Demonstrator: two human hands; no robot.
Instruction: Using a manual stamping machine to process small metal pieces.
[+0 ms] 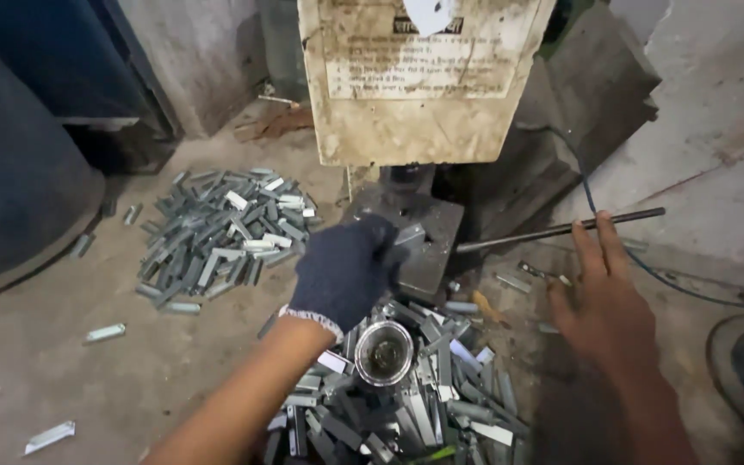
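Dusty concrete floor (62,362) surrounds a small press (415,86) with a worn, cream-coloured front panel bearing a printed notice. At its foot sits a dark steel die block (428,237). The left hand (346,271), in a dark knitted glove, reaches onto that block; its grip is curled around a small grey metal piece (410,234) at the fingertips, seemingly seating it under the ram, though the glove hides the exact pinch. Just below this grip lies a heap of unworked metal strips (424,405), close enough to draw from, with a small shiny cup (383,352) standing in it. Farther to the left of the grip a second pile of strips (221,232) lies apart, probably sorted away. The bare right hand (604,301) is spread, fingers touching a long dark rod (561,230) that runs toward the block, likely the press lever.
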